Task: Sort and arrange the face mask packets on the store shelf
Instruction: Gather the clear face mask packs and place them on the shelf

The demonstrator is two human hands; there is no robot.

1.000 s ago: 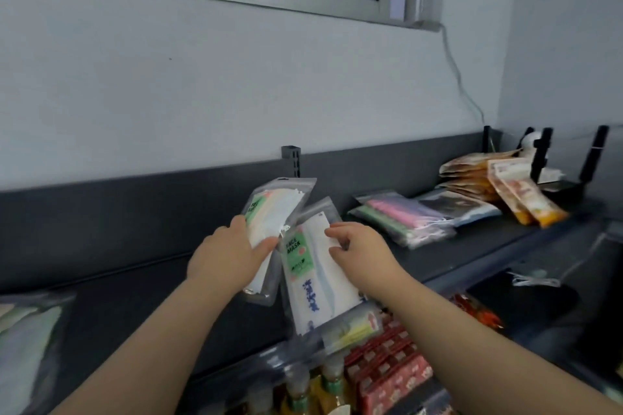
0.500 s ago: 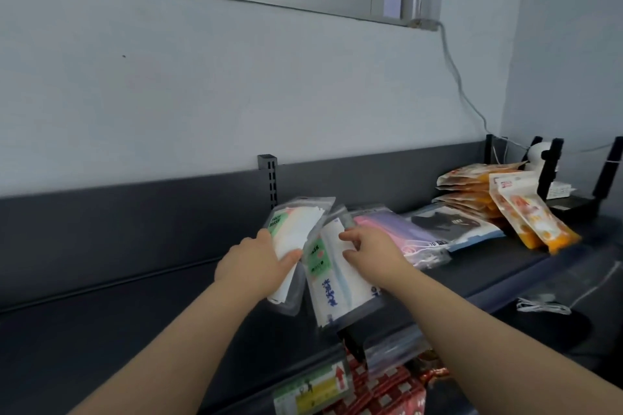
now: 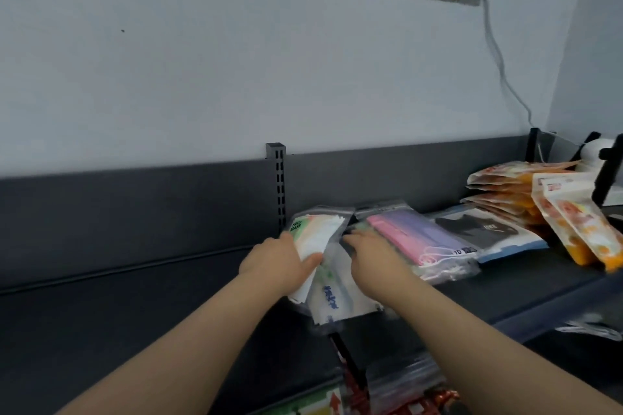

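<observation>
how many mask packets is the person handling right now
2: white packet in the left grip, blue-print packet under the right grip. Others may hide beneath.

My left hand (image 3: 279, 263) grips a white mask packet (image 3: 318, 232), tilted up; my right hand (image 3: 374, 258) holds a blue-printed packet (image 3: 332, 298) on the dark shelf (image 3: 135, 330), just beside a pink-and-purple packet (image 3: 414, 236). Orange pouches (image 3: 573, 229) lie far right.
</observation>
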